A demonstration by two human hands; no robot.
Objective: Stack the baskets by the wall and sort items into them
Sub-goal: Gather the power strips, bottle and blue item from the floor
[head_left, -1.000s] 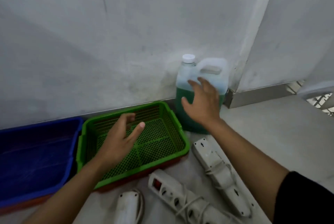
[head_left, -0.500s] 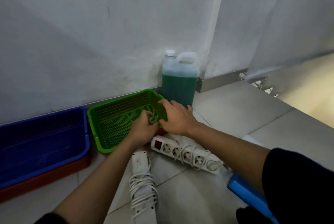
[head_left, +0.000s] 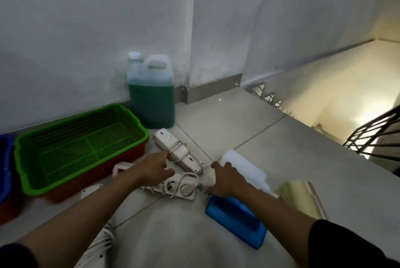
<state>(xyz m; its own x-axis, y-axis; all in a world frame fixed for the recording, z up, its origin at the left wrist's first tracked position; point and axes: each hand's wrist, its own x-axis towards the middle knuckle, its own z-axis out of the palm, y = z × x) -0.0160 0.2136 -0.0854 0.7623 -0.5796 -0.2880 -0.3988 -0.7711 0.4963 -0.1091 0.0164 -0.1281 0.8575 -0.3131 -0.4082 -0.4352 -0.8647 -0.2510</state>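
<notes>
A green mesh basket (head_left: 80,144) sits nested on a red basket (head_left: 91,176) against the wall. At the far left edge, a blue basket (head_left: 4,166) rests on another red one. Three white power strips lie on the floor: one wrapped in its cord (head_left: 179,152), one (head_left: 175,187) under my hands, and one (head_left: 95,246) by my left forearm. My left hand (head_left: 151,169) hovers over the middle strip, fingers apart, fingertips at the wrapped strip. My right hand (head_left: 225,179) is curled down at the middle strip's right end; what it grips is hidden.
A jug of green liquid (head_left: 151,99) stands in the wall corner behind the baskets. A white block (head_left: 244,168), a blue pad (head_left: 236,218) and a yellowish roll (head_left: 300,198) lie by my right arm. At right the floor ends at a stairwell with a black railing (head_left: 376,138).
Both hands have left the green basket's rim and moved right and down onto the power strips. My view has swung right, showing the stairwell and the items beside my right arm.
</notes>
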